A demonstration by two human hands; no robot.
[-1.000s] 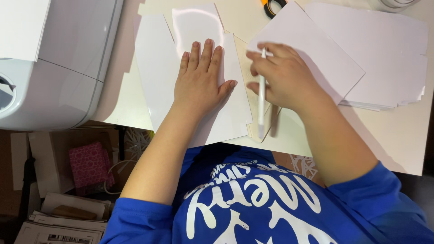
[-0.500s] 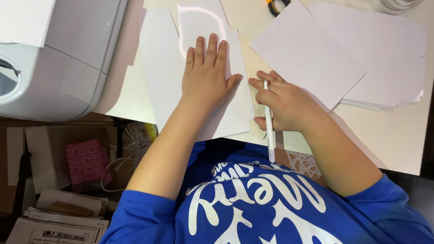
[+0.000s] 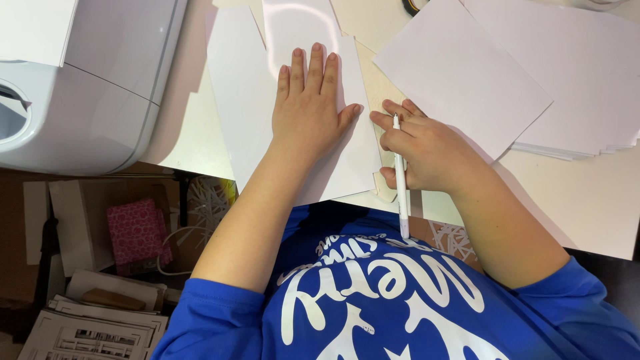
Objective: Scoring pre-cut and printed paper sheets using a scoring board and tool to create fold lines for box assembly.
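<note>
Cream table (image 3: 587, 200) strewn with white sheets (image 3: 467, 73); perhaps boxes (image 3: 87, 220) below.

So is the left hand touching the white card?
Touching. The head view shows the left hand lying flat, palm down, on the white card, with no gap under the fingers.

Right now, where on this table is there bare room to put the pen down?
Bare tabletop lies beside the right hand, below the paper stack. It is crowded under the left hand, where white card sheets overlap up to the grey machine.
</note>
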